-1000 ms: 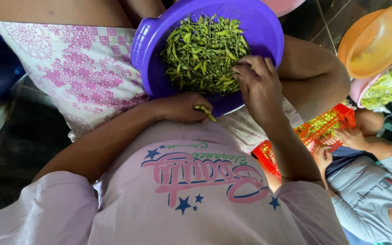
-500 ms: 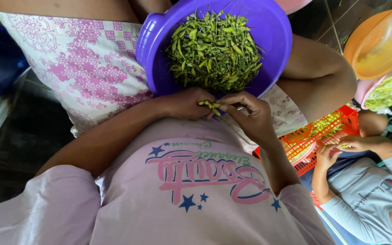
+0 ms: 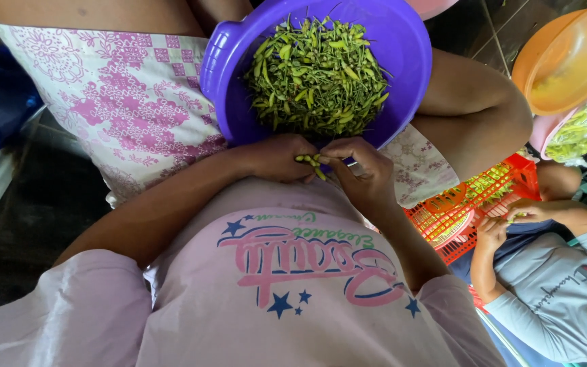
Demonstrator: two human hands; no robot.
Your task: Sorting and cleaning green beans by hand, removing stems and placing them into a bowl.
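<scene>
A few small green pods are pinched between the fingertips of the left hand and the right hand, both closed on them at the near rim of a purple basin. The basin is heaped with green pods and rests on a patterned pink cloth. To the right, an orange basket and an orange bowl are seen, and another person's hands seem to hold a pod, though blurred.

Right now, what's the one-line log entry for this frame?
left hand: holds pod | right hand: pinches same pod | basin: purple, on lap, full of green pods | neighbour: at red crate
</scene>
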